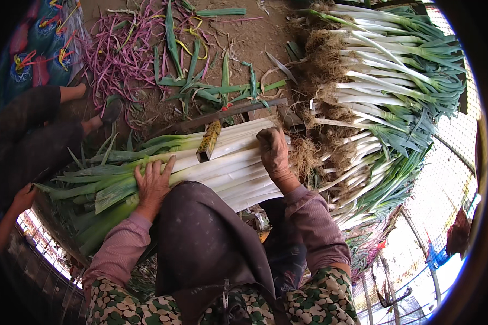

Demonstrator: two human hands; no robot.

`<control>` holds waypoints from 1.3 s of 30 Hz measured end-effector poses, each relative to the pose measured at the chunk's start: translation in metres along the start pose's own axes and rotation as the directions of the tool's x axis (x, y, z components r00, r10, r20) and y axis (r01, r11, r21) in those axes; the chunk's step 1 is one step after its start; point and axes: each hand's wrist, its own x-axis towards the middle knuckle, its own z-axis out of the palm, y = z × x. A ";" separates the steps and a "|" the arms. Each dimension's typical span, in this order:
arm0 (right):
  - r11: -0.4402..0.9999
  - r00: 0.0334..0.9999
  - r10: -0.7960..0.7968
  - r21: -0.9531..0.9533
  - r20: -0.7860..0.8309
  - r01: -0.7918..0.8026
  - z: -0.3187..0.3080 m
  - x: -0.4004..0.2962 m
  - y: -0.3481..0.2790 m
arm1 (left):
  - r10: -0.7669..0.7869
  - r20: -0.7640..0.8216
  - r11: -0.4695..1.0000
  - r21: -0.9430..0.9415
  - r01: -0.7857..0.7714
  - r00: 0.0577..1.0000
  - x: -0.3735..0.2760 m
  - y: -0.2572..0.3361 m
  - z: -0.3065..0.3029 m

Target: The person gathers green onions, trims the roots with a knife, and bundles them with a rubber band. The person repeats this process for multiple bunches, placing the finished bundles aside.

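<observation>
Long white-stemmed leeks or large green onions (227, 172) lie side by side before me, leaves to the left, root ends to the right. My left hand (154, 180) rests on them where white turns to green, its fingers spread. At the root end, my right hand (274, 150) has its fingers curled in at the stalks beside a brown root tuft (303, 158); what it may grip is hidden. A short printed yellow-and-black square tube (209, 140) lies across the stalks between my hands.
A big pile of rooted leeks (374, 81) lies at the right. Pink and yellow strips (126, 53) and loose green leaves (223, 87) litter the ground ahead, beyond a bar (227, 115). Another person's legs (36, 122) and hand (23, 198) are at the left, near bagged goods (44, 53).
</observation>
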 end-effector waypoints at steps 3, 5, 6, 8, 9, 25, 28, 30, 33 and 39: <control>0.982 0.978 -0.170 0.106 0.123 0.158 -0.009 0.014 -0.013 | -0.003 0.007 1.000 -0.026 0.003 1.000 0.001 0.000 -0.007; 0.936 0.937 -0.268 -0.169 0.225 0.308 -0.006 0.013 -0.024 | 0.003 0.000 1.000 -0.018 -0.003 1.000 0.000 -0.001 -0.006; 0.925 0.923 -0.287 -0.176 0.255 0.336 -0.004 0.011 -0.018 | 0.011 -0.002 1.000 -0.022 -0.011 1.000 0.001 -0.001 -0.005; 0.912 0.910 -0.349 -0.141 0.225 0.385 0.002 0.006 -0.005 | 0.018 -0.009 1.000 -0.024 -0.018 1.000 0.003 -0.003 -0.004; 0.904 0.900 -0.382 -0.118 0.211 0.412 0.003 0.006 -0.005 | 0.021 0.005 0.999 -0.039 -0.021 1.000 0.002 -0.004 -0.004; 0.939 0.919 -0.292 -0.100 0.266 0.328 -0.005 0.007 -0.004 | 0.060 0.226 0.833 -0.548 0.076 0.972 0.017 -0.012 -0.060; 0.943 0.921 -0.295 -0.080 0.254 0.324 -0.006 0.004 -0.006 | 0.026 0.235 0.789 -0.602 0.124 0.972 0.019 -0.012 -0.064; 0.949 0.926 -0.296 -0.036 0.234 0.313 -0.015 0.002 -0.008 | 0.011 0.224 0.769 -0.625 0.135 0.975 0.020 -0.011 -0.064; 0.745 0.896 0.268 0.514 0.353 -0.425 -0.032 -0.002 -0.016 | 0.013 0.206 0.778 -0.617 0.120 0.978 0.022 -0.011 -0.059; 0.796 0.720 0.475 0.596 -0.505 -0.107 -0.187 0.015 -0.012 | -0.008 0.232 0.844 -0.521 0.131 0.973 0.016 -0.014 -0.055</control>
